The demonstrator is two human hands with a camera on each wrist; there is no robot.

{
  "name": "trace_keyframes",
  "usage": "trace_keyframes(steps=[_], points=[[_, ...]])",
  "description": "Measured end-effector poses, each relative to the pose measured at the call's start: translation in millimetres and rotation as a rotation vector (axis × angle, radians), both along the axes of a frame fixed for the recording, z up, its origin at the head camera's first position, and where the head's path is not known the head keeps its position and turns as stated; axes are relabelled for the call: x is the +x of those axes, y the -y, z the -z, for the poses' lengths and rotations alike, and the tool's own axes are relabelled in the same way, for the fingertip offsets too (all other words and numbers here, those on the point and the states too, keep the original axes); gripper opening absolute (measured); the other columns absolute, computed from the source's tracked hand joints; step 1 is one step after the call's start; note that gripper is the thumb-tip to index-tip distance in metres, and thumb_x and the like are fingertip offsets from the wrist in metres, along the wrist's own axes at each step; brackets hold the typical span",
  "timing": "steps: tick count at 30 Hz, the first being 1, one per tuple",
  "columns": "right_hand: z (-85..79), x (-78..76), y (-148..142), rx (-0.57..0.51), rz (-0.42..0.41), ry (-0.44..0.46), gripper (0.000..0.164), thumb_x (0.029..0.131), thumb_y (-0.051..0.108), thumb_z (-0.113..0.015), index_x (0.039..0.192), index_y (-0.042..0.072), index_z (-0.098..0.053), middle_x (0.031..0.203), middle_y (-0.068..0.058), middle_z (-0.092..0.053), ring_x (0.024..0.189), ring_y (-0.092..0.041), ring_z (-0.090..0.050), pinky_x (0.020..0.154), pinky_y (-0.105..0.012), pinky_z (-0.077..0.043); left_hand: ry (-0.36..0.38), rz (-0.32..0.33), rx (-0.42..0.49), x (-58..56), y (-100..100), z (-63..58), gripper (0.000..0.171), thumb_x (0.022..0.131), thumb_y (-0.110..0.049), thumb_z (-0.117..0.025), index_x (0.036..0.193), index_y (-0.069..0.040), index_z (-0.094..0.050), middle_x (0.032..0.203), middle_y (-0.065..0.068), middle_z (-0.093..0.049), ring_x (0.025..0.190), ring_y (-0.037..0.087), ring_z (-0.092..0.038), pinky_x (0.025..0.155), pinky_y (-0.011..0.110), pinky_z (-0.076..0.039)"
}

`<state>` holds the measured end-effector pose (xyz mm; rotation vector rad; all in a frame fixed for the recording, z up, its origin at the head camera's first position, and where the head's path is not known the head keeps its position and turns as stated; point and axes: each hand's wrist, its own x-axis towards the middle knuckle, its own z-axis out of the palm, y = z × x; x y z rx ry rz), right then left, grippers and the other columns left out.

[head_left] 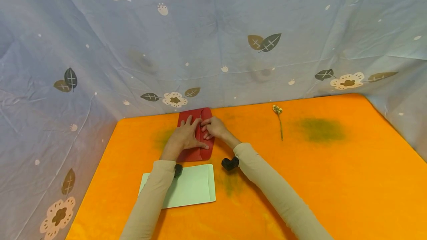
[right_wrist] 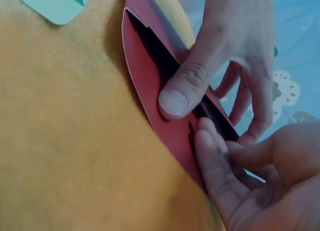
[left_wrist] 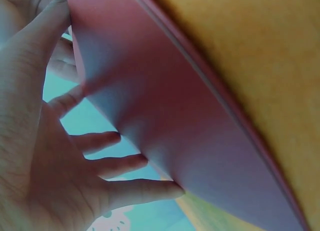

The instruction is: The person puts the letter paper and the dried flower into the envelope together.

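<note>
At the back left of the orange surface, a red envelope [head_left: 190, 154] lies with its flap [head_left: 207, 153] to the right. My left hand [head_left: 183, 136] spreads its fingers over the envelope's body. Its thumb rests on the flap, and its fingertips dent the paper in the left wrist view. At the upper right of the envelope, my right hand [head_left: 217, 127] pinches the paper by the mouth with bent fingers. The right wrist view shows a dark opening [right_wrist: 160, 61] between flap and body, with the fingertips of both hands beside it. What lies inside is hidden.
A pale green envelope [head_left: 191, 188] lies in front, partly under the left forearm. To the right, a small dried flower [head_left: 280, 121] on a thin stem lies on the orange cloth [head_left: 320, 180]. Patterned blue-grey curtains [head_left: 217, 40] stand behind and at both sides.
</note>
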<state>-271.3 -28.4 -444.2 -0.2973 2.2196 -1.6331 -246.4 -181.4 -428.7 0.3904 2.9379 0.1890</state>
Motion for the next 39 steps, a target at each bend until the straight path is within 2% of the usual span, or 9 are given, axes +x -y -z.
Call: trace_keyframes(steps=[6, 13, 26, 34, 39], points=[[0.9, -2.3, -10, -0.007, -0.018, -0.003, 0.030, 0.101, 0.000, -0.048, 0.127, -0.012, -0.057, 0.090, -0.020, -0.066, 0.058, -0.016, -0.065, 0.061, -0.030, -0.058, -0.001, 0.000, 0.008, 1.0, -1, -0.1, 0.108, 0.062, -0.071, -0.078, 0.146, -0.020, -0.033, 0.156, 0.025, -0.023, 0.132, 0.051, -0.037, 0.099, 0.060, -0.043], [2.2, -11.5, -36, -0.006, 0.016, -0.001, 0.028, 0.101, 0.005, -0.052, 0.122, -0.010, -0.062, 0.095, -0.022, -0.068, 0.058, -0.014, -0.064, 0.063, -0.030, -0.058, -0.002, 0.001, 0.021, 1.8, 0, 1.5, 0.107, 0.062, -0.070, -0.079, 0.145, -0.020, -0.034, 0.156, 0.025, -0.023, 0.131, 0.050, -0.038, 0.098, 0.060, -0.044], [-6.4, -24.1, -90, 0.055, 0.057, -0.037, 0.030, 0.100, 0.008, -0.056, 0.119, -0.013, -0.062, 0.104, -0.028, -0.068, 0.068, -0.023, -0.071, 0.065, -0.031, -0.059, 0.004, 0.007, 0.039, 3.2, 1, 2.1, 0.105, 0.063, -0.069, -0.079, 0.145, -0.020, -0.034, 0.156, 0.025, -0.023, 0.131, 0.051, -0.036, 0.099, 0.059, -0.043], [-15.3, -24.2, -123, 0.053, 0.084, -0.065, 0.036, 0.100, 0.013, -0.056, 0.123, -0.014, -0.058, 0.113, -0.031, -0.064, 0.083, -0.033, -0.071, 0.072, -0.037, -0.059, 0.011, 0.016, 0.036, 1.3, 1, 0.0, 0.105, 0.064, -0.069, -0.079, 0.145, -0.020, -0.034, 0.156, 0.025, -0.022, 0.132, 0.052, -0.035, 0.099, 0.060, -0.043], [-15.6, -23.6, -142, 0.099, 0.096, -0.084, 0.036, 0.100, 0.016, -0.057, 0.122, -0.013, -0.060, 0.113, -0.031, -0.064, 0.087, -0.034, -0.071, 0.073, -0.035, -0.058, 0.007, 0.016, 0.026, 0.1, 0, 0.5, 0.105, 0.064, -0.070, -0.078, 0.145, -0.020, -0.034, 0.156, 0.025, -0.022, 0.131, 0.051, -0.037, 0.098, 0.059, -0.044]])
